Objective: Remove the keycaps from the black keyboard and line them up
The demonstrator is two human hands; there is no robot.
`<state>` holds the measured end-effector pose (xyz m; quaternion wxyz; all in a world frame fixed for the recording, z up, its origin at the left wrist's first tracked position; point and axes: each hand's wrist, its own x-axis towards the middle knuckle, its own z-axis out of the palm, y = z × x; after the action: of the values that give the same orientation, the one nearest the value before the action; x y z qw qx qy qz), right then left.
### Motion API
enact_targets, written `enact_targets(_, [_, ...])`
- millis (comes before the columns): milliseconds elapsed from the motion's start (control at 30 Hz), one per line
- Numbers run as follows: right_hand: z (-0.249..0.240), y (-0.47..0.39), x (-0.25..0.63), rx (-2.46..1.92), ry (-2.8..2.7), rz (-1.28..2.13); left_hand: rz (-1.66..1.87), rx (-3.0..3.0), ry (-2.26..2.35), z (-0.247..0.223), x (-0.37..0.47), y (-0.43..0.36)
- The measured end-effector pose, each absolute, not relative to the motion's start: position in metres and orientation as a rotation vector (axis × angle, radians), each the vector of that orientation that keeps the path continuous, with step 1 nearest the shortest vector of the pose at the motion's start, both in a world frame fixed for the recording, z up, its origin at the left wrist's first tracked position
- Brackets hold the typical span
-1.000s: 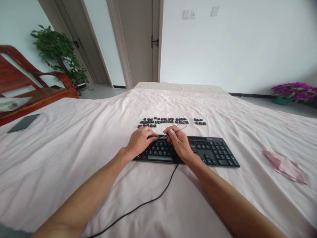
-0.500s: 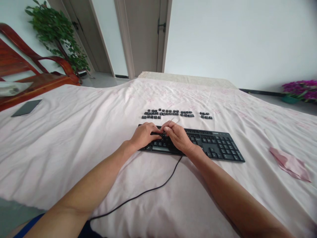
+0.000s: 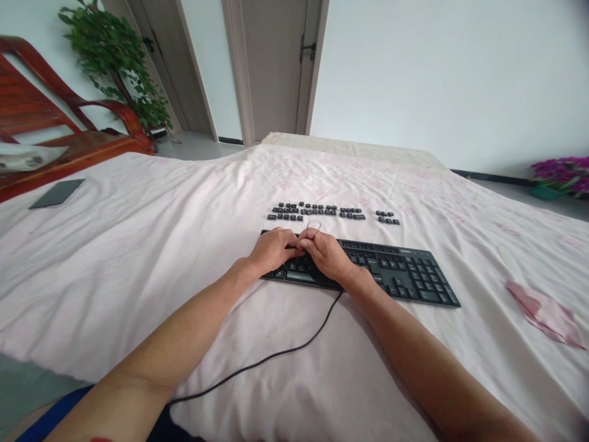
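A black keyboard [image 3: 391,270] lies in front of me, with both hands over its left half. My right hand [image 3: 327,255] is closed on a wire keycap puller [image 3: 315,223], whose thin loop sticks up beyond the fingers. My left hand [image 3: 273,250] rests at the keyboard's left end, thumb and fingers drawn together against the right fingertips. Whatever lies between the left fingertips is hidden. Behind the keyboard, several loose black keycaps [image 3: 318,211] are laid out in rows, with a smaller group [image 3: 387,218] to the right.
A pale pink flowered cloth [image 3: 207,215] covers the table. The keyboard's black cable [image 3: 276,355] runs toward me. A folded pink cloth [image 3: 545,313] lies at right, a dark flat object [image 3: 57,193] at far left. Beyond stand a wooden bench [image 3: 105,144] and a plant [image 3: 110,58].
My right hand has shifted slightly left, closer to the left fingers, and the puller's wire loop has turned more upright. The whole view has moved a little.
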<state>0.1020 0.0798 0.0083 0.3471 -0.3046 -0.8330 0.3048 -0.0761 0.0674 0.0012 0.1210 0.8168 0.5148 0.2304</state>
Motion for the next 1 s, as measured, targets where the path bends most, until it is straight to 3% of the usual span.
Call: enact_targets(1000, [0.007, 0.071, 0.11, -0.91, -1.833, 0.665, 0.746, 2.12, 1.484, 0.006, -0.062, 0.065])
